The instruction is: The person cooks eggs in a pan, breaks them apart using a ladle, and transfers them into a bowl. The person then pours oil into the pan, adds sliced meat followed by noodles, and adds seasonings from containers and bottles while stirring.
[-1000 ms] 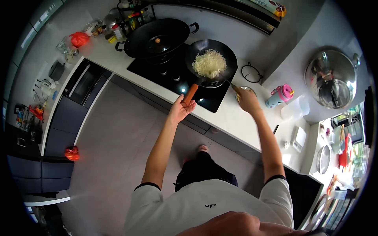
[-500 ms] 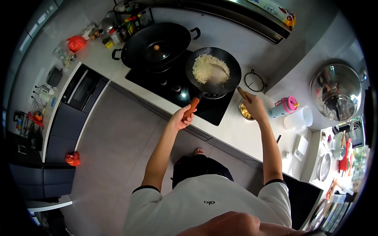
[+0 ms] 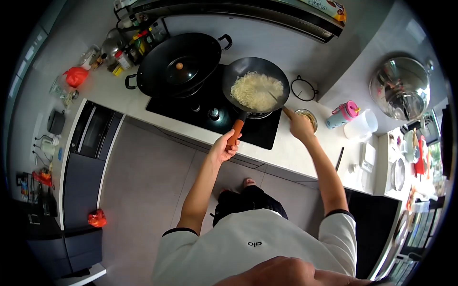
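Note:
A black frying pan full of pale noodles sits on the black hob. My left hand grips the pan's orange handle at its near end. My right hand holds a spatula by its wooden grip, and the blade reaches into the noodles at the pan's right side.
A large black wok with a lid sits left of the pan. A small metal bowl, a wire trivet, a pink-capped bottle and a clear jug stand on the white counter. Sauce bottles crowd the back left corner.
My left hand went from open under the orange handle to gripping it. My right hand moved from the metal bowl toward the pan, and the spatula now lies in the noodles.

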The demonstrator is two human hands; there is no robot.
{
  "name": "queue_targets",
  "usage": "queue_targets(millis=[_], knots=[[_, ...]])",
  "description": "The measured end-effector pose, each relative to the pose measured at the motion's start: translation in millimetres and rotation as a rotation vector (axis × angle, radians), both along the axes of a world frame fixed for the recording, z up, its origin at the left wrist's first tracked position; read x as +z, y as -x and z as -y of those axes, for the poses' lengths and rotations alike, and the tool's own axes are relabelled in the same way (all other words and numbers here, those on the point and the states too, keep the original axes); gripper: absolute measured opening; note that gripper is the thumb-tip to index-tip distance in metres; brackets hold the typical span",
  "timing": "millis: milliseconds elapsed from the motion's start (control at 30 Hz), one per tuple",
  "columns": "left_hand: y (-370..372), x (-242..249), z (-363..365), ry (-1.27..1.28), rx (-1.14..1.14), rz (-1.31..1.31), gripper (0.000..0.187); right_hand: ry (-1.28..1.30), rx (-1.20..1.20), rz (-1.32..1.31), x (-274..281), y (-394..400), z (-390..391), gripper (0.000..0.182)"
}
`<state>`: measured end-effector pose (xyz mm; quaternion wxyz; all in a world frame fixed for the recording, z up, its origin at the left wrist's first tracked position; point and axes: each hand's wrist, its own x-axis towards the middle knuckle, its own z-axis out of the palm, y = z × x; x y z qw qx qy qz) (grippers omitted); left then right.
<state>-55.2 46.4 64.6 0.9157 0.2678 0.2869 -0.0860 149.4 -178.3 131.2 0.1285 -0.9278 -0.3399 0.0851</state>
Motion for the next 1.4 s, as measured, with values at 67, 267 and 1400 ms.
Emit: queue_targets(millis=[67, 267, 1400], knots=[[1.4, -5.3, 2.2, 0.028, -0.008, 0.005, 0.041, -0.076, -0.024, -0.007, -34.1, -4.8, -31.5, 0.043], [-0.2, -8.5, -2.8, 0.047, -0.015, 0.014, 0.042, -0.023, 0.094, -0.009, 18.0, 28.9, 23.8, 0.058], [3.8, -6.0, 0.9, 0.005, 0.004, -0.007, 0.044, 0.102, 0.097, 0.038, 3.0, -6.0, 16.6, 0.047]])
